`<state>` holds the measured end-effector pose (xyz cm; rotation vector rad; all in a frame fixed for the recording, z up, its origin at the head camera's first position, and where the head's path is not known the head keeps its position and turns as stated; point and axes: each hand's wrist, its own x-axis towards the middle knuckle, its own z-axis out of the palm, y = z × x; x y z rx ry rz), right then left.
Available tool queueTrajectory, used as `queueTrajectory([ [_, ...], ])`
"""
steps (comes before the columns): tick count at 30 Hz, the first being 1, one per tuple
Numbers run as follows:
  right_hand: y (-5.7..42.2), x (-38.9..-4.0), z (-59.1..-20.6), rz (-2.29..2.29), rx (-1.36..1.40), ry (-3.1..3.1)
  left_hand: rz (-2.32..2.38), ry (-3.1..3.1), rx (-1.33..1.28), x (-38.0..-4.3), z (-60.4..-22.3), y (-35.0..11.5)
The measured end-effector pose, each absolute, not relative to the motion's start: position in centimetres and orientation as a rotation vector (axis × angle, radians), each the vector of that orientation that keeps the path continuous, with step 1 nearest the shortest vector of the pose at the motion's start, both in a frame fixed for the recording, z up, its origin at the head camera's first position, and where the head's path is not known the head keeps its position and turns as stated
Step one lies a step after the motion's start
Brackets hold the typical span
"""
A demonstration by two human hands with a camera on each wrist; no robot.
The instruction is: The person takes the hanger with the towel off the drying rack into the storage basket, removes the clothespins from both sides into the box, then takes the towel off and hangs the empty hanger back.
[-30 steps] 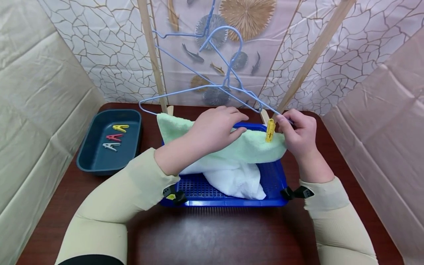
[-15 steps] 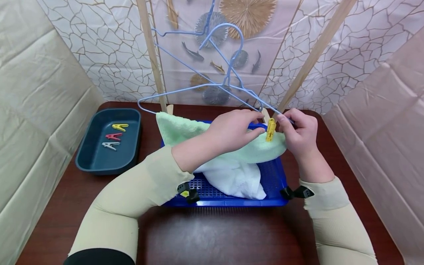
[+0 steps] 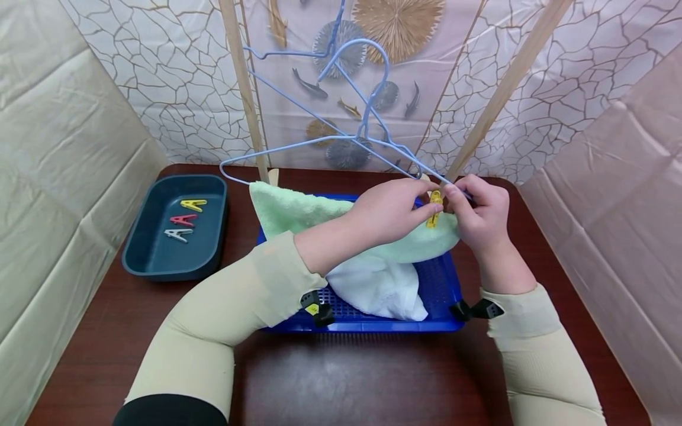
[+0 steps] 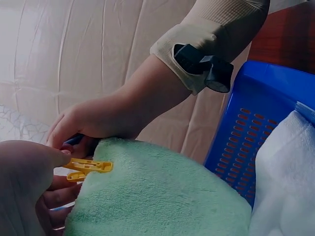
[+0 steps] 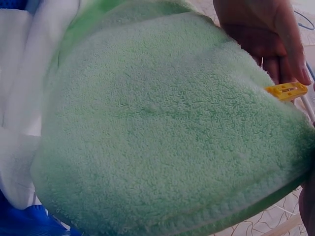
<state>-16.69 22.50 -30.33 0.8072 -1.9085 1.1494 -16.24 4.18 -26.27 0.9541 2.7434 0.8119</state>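
A light green towel (image 3: 298, 207) hangs over the lower part of a blue hanger (image 3: 298, 145). A yellow clothespin (image 3: 433, 220) is clipped on the towel's upper edge near its right end. My left hand (image 3: 386, 212) reaches across the towel to this clothespin. In the left wrist view its thumb lies on one arm of the clothespin (image 4: 91, 165), with the fingers on the far side. My right hand (image 3: 482, 210) grips the right end of the hanger, beside the towel's corner. The towel (image 5: 162, 113) fills most of the right wrist view.
Below the towel is a blue perforated basket (image 3: 444, 290) holding a white cloth (image 3: 380, 290). At left, a dark teal tray (image 3: 151, 254) holds a yellow, a red and a white clothespin (image 3: 178, 235). A second blue hanger (image 3: 298, 106) hangs behind, between wooden poles (image 3: 242, 89).
My left hand has moved right along the towel's top edge and now has its thumb on the yellow clothespin. The right hand has stayed on the hanger's end.
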Motion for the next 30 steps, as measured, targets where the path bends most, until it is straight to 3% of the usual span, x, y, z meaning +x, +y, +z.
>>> queueTrajectory([
  [12, 21.6, -15.9, -29.4, 1.173, 0.804, -1.884, 0.964, 2.68, 0.952, -16.4, -26.1, 4.1],
  [30, 21.9, -16.3, -29.9, 1.172, 0.816, -1.87, 0.92, 2.926, 1.257, -15.9, -26.8, 3.6],
])
